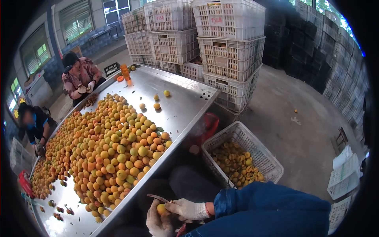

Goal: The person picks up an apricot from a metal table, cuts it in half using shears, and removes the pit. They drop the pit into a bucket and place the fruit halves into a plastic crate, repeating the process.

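Note:
My left hand (158, 222), in a whitish work glove, is closed around a yellow-orange apricot (161, 209) low in the view. My right hand (190, 209), gloved too, grips a small knife (156, 197) whose slim curved blade points left, just above the fruit. Its handle is hidden in my fingers. Something red (181, 229) shows below my hands; I cannot make out what it is. A white plastic crate (262, 155) stands on the floor beyond my right arm, with cut apricot pieces (235, 162) in it.
A metal table (185, 94) carries a large heap of apricots (114, 150); its raised edge runs beside my hands. Two people (81, 75) work along the far side. Stacked crates (231, 57) stand behind the table. A red bag (209, 124) hangs near the crate.

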The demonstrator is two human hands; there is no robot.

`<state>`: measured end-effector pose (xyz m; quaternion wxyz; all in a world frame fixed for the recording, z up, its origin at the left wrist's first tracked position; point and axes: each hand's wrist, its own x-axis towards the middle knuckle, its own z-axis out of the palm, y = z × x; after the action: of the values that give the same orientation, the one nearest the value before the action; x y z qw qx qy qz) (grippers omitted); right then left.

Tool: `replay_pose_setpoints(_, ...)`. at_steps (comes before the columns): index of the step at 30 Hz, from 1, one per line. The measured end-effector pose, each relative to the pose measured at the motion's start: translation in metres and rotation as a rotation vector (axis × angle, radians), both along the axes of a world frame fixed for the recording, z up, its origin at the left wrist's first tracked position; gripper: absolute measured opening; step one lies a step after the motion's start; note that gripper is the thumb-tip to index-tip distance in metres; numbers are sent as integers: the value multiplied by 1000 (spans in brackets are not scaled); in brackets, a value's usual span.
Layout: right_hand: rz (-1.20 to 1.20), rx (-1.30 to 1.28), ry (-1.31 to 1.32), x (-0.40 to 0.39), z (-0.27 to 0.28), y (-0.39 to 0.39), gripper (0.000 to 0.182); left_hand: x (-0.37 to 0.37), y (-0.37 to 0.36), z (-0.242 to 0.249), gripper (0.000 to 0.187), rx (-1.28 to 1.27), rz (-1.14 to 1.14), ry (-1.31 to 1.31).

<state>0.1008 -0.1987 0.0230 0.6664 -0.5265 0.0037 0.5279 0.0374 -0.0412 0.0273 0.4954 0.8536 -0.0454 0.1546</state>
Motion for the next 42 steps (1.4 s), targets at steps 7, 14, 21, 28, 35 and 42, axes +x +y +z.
replay_pose_setpoints(7,-57,-150,-877,6,-25,-7,39,19,-7,2,46,-299,-41,231)
replay_pose_setpoints(14,-52,-120,-496,27,-48,10,36,36,11,-16,49,-422,-6,400)
replay_pose_setpoints(21,57,-291,-799,37,-44,28,37,50,29,-30,49,-493,0,435)
replay_pose_setpoints(28,54,-328,-834,38,-46,48,31,49,48,-44,46,-700,42,396)
replay_pose_setpoints(35,7,-280,-1357,26,-67,39,17,34,49,-63,42,-384,31,208)
replay_pose_setpoints(42,-56,-191,-863,-3,-32,47,28,2,47,-45,50,-212,96,115)
